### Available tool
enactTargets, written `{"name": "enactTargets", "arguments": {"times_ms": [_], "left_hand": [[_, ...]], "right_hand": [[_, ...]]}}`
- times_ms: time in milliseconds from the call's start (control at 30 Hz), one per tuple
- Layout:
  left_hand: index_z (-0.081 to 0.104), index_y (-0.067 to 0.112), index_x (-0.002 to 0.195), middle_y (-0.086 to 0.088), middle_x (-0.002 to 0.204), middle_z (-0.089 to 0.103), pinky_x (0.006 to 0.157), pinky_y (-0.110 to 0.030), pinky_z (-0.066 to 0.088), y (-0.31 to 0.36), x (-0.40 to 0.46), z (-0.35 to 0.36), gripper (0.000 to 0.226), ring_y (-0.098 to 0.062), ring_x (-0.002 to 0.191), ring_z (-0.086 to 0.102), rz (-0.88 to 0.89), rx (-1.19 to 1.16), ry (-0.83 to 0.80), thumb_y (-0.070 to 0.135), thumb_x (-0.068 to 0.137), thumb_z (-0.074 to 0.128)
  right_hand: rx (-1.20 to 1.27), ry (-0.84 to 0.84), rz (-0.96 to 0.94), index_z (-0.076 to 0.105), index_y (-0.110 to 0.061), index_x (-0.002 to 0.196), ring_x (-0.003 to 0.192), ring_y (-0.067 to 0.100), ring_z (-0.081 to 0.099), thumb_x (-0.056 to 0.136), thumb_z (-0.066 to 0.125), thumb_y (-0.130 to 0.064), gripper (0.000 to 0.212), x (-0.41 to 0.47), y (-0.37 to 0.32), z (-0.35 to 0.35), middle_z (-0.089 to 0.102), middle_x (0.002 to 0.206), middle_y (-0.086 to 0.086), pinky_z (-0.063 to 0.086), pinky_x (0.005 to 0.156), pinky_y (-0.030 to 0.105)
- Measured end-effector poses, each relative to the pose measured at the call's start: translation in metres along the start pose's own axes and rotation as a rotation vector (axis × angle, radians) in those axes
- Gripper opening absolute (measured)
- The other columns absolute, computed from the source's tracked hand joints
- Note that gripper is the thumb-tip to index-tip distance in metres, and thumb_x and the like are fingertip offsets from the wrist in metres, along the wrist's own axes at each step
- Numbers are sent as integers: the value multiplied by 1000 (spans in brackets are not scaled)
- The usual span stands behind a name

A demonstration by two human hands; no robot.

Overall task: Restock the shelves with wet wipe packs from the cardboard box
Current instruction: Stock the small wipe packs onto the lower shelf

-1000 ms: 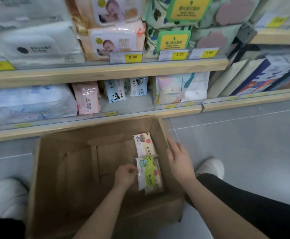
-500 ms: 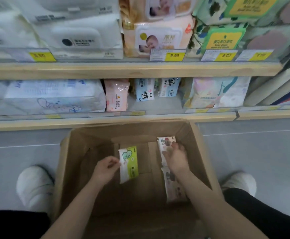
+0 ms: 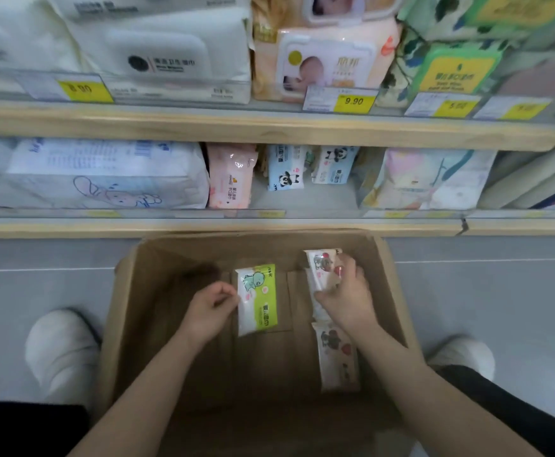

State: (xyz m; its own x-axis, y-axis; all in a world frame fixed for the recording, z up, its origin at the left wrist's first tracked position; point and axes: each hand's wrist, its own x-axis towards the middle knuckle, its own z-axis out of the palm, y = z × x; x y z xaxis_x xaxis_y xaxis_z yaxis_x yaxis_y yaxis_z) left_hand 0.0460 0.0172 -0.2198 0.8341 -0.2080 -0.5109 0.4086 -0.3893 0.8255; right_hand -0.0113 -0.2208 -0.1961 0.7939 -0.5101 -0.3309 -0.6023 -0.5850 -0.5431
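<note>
**Both hands on wipe packs inside the box**

The open brown cardboard box (image 3: 131,311) sits on the grey floor just in front of the lowest light wooden shelf (image 3: 203,227), and everything below is placed against it. Its near wall is cut off by the forearms and the bottom edge of the view.

Inside the box, near its middle, the left hand (image 3: 208,311) holds a small soft white-and-lime-green wet wipe pack with a green dinosaur print (image 3: 258,298); the fingers are curled, pinching its left edge. Toward the box's right wall, the right hand (image 3: 345,296) grips a white wet wipe pack with red and grey cartoon print (image 3: 317,268), fingers clamped over its lower half, which hides most of its print. A second white pack of the same print (image 3: 337,357) lies on the box bottom by the right wall, partly under the right wrist. The lettering on all three is too small to read.
</note>
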Motion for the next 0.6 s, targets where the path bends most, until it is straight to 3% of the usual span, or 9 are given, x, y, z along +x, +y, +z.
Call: {"name": "enactTargets", "arguments": {"times_ms": [100, 267, 367, 467, 600], "left_hand": [[60, 21, 76, -1, 92, 69, 78, -36, 50, 25, 0, -11, 16, -14, 84, 61, 69, -8, 19, 9, 88, 60], [56, 18, 78, -1, 90, 66, 71, -30, 51, 73, 4, -42, 17, -14, 82, 60, 184, -131, 117, 5, 90, 57], [57, 18, 79, -4, 93, 66, 78, -35, 51, 91, 8, -62, 16, -18, 84, 60, 211, -183, 172, 6, 90, 57], [56, 17, 79, -1, 94, 66, 77, -33, 53, 98, 17, -76, 17, -20, 89, 62, 213, -197, 216, 6, 91, 55], [56, 17, 78, -2, 97, 67, 76, -30, 54, 93, 28, -80, 17, -20, 89, 65, 196, -197, 224, 5, 91, 54]], "right_hand": [[110, -31, -91, 37, -19, 132, 110, 23, 52, 69, 79, -22, 76, -3, -25, -24, 52, 121, 6, 44, 89, 31], [193, -122, -203, 49, -27, 108, 94, 20, 58, 66, 77, -22, 50, -7, -66, -45, 62, 106, 0, 51, 82, 38], [240, -114, -305, 50, -29, 98, 81, 15, 54, 70, 74, -19, 39, -1, -90, -51, 59, 107, 2, 46, 67, 26], [288, 27, -351, 51, -26, 92, 100, 13, 55, 73, 76, -21, 31, 22, -110, -49, 58, 109, 2, 40, 77, 22], [267, 144, -277, 55, -19, 82, 104, 20, 55, 76, 76, -21, 22, 71, -119, -23, 58, 109, 10, 42, 87, 27]]}}
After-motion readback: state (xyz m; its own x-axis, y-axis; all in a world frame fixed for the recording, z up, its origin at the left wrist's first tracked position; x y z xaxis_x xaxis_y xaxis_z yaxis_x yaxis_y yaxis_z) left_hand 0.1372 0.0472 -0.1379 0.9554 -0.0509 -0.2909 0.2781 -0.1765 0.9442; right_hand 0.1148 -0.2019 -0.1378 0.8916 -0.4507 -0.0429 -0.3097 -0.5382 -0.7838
